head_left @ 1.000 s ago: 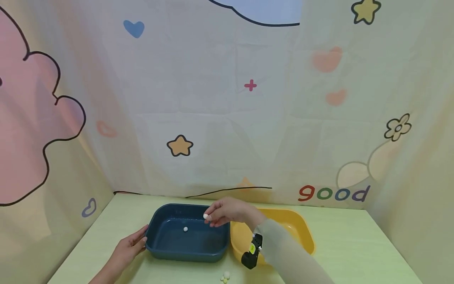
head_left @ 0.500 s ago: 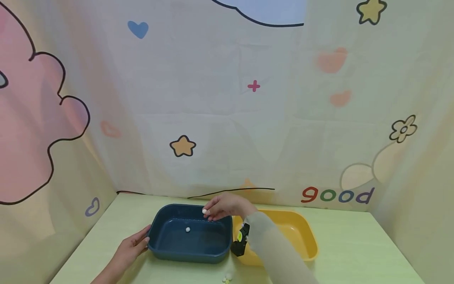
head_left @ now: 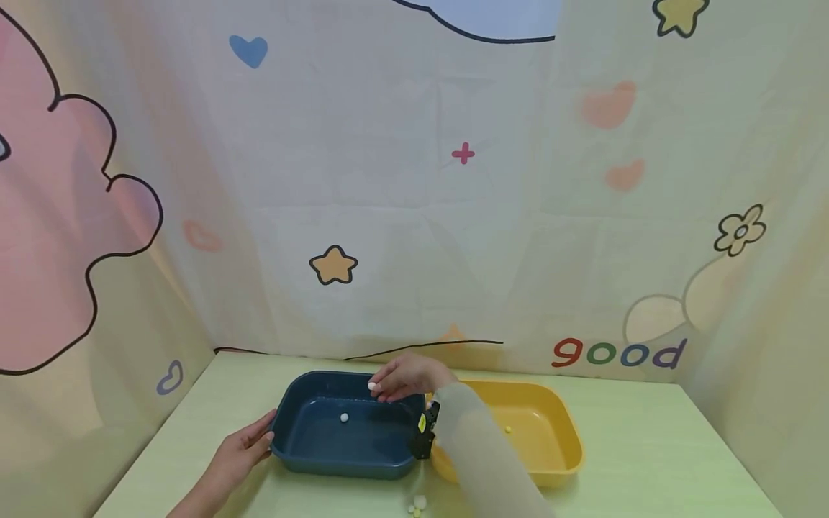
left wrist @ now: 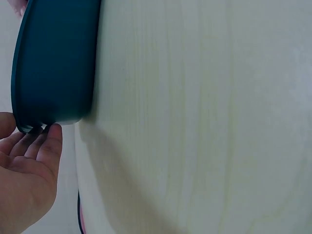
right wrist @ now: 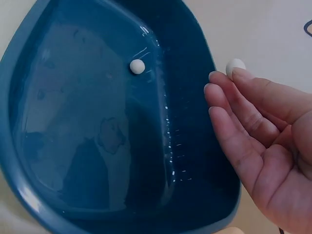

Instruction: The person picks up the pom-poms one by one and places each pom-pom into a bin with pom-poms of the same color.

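Observation:
My right hand (head_left: 414, 375) is held over the back right part of a dark blue tray (head_left: 346, 467), pinching a small white ball (right wrist: 235, 67) between thumb and fingertips. Another white ball (head_left: 344, 417) lies on the tray's bottom. My left hand (head_left: 234, 452) is at the tray's left end, fingertips touching the outside of its wall just below the rim. In the left wrist view those fingers (left wrist: 50, 148) look fairly straight against the blue wall.
A yellow tray (head_left: 570, 460) stands to the right, partly behind the right sleeve (head_left: 486, 446), with a small yellow ball (head_left: 508, 429) inside. Several small white and yellow balls (head_left: 418, 505) sit on the table by its front edge. A printed curtain (head_left: 414, 216) hangs behind.
My right hand, still pinching the white ball, has risen slightly toward the back of the blue tray, and its forearm has swung left. The yellow ball has come into view. The left hand stays put.

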`<state>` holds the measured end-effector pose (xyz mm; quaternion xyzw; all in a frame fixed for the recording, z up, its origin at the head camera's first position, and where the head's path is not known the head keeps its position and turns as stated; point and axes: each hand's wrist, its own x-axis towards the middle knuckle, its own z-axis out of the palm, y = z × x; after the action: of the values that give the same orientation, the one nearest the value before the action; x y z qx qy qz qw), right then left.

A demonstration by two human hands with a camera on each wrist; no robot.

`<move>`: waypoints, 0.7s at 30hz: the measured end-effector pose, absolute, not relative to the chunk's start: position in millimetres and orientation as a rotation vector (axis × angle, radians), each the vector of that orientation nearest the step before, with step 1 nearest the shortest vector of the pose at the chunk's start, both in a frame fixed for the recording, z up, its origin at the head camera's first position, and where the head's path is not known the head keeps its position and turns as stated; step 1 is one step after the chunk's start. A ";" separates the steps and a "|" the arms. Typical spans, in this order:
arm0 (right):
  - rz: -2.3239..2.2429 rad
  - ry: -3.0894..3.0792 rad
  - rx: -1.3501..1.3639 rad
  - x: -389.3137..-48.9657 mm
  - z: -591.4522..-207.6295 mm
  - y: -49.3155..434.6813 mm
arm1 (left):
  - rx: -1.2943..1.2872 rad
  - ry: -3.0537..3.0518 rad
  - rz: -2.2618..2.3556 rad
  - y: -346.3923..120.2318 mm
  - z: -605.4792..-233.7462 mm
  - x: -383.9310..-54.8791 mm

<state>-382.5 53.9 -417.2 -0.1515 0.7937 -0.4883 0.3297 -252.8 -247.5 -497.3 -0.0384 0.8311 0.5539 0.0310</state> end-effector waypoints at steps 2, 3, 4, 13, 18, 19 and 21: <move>-1.286 2.073 -0.386 -383.7 -420.7 52.1 | -0.116 2.564 1.703 -247.7 -496.9 -253.0; -1.290 2.073 -0.381 -384.1 -422.9 51.2 | -0.126 2.563 1.704 -247.8 -497.1 -252.8; -1.292 2.072 -0.374 -384.2 -425.1 50.3 | -0.127 2.562 1.705 -247.9 -497.1 -252.8; -1.224 2.090 -0.337 -380.0 -434.1 43.3 | -0.112 2.557 1.715 -248.2 -497.2 -251.6; -1.179 2.091 -0.313 -380.0 -434.2 41.0 | -0.110 2.560 1.721 -247.7 -497.6 -252.1; -1.174 2.090 -0.306 -380.2 -434.6 40.5 | -0.114 2.560 1.722 -247.8 -497.8 -252.3; -1.161 2.090 -0.291 -380.7 -435.9 39.4 | -0.116 2.559 1.721 -248.2 -497.9 -252.8</move>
<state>-380.7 39.4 -435.9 -0.1129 0.8100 -0.4502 0.3585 -252.8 -248.2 -497.9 -0.0375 0.8289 0.5574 0.0277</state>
